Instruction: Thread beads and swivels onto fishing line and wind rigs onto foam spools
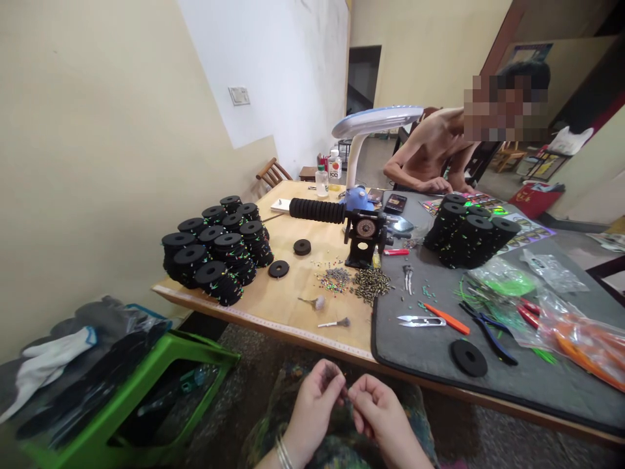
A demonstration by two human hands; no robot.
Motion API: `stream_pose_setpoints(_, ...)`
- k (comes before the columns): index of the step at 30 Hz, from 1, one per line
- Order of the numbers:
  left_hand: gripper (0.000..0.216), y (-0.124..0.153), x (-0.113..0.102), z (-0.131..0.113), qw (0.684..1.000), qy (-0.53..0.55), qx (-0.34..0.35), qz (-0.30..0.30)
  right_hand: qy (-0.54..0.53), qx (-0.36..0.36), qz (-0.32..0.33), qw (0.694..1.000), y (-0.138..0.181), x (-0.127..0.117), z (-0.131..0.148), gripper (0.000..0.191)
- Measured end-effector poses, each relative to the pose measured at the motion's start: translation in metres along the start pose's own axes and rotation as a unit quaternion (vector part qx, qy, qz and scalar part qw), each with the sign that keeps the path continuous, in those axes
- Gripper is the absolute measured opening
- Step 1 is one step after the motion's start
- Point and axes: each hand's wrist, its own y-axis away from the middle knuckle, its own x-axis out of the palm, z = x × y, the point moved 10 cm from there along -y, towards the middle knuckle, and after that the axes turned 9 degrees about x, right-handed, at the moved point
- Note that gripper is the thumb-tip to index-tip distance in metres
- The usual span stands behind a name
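The left grip [315,410] and the right grip [383,413] are held over the lap, below the counter edge, and their fingertips [328,371] press together on a small dark piece [336,381], too small to tell well. On the wooden counter [293,312] and the grey mat [415,365], many black foam discs [215,251] stand in tall stacks, so much work seems done, while one single disc [469,358] lies flat and heaps of tiny metal beads [371,284] seem not used yet. Near them are a hand-crank winder [365,228] with ribbed black sleeve, orange-handled thread snips [420,320] and blue-handled pliers [488,332].
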Motion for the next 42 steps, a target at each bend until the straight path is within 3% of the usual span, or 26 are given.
stream_pose_setpoints(18, 0.011, 0.008, 0.002, -0.03, 0.972, -0.188, 0.136, 0.03, -0.057, -0.007, -0.007, 0.998, -0.007, -0.006, -0.001, 0.051)
stream_pose_setpoints(28, 0.014, 0.008, 0.009, -0.02, 0.982, -0.152, 0.088, 0.066, -0.06, -0.019, -0.017, 0.998, -0.005, -0.008, 0.003, 0.048)
stream_pose_setpoints(36, 0.015, 0.009, 0.02, -0.006, 0.996, -0.017, 0.003, 0.087, -0.128, -0.036, -0.019, 0.991, -0.004, -0.013, 0.003, 0.045)
stream_pose_setpoints(42, 0.02, 0.01, 0.021, 0.0, 0.995, 0.038, -0.043, 0.084, -0.085, -0.064, -0.024, 0.994, 0.001, -0.012, 0.01, 0.047)
